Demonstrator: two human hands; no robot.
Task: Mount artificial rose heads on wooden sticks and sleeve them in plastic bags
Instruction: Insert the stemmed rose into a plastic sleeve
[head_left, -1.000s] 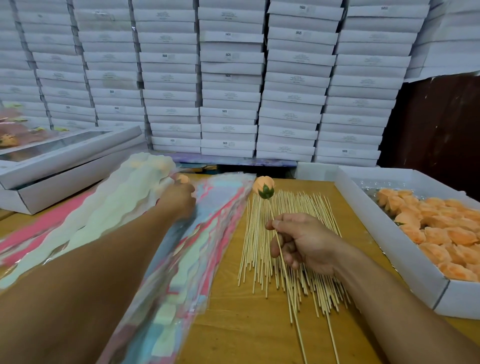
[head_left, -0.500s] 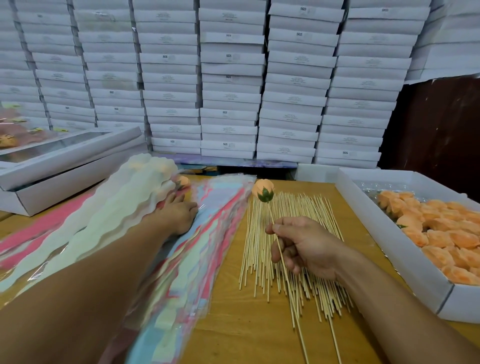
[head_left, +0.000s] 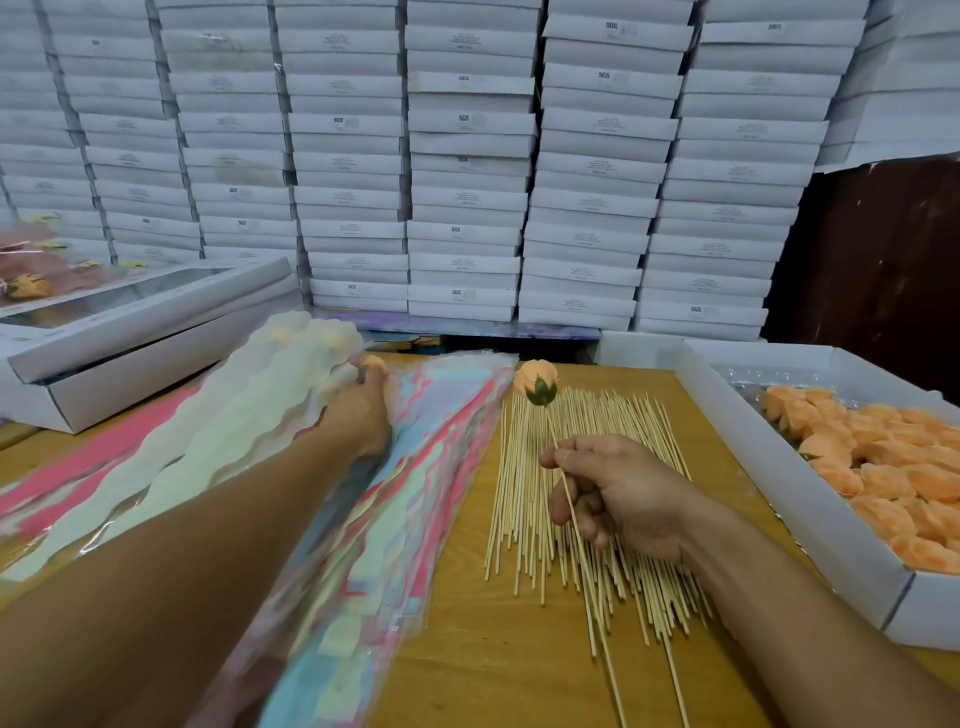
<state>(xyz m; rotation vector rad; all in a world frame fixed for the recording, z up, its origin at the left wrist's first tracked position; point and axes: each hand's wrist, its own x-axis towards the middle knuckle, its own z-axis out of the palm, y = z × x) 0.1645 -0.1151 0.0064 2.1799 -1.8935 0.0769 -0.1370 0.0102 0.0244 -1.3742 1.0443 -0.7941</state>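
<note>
My right hand pinches a thin wooden stick that carries an orange rose head with a green base, held upright over the pile of loose sticks. My left hand reaches across a stack of coloured plastic bags. Its curled fingers grip the top edge of a pale scalloped bag, which lies partly over my forearm. The view of that hand is blurred.
A white box at the right holds several loose orange rose heads. Flat windowed boxes lie at the left. A wall of stacked white boxes stands behind the wooden table.
My left hand lay flat with spread fingers on the bags half a second ago; now its fingers are curled at the pale bag's top edge. My right hand and the rose stick have barely moved.
</note>
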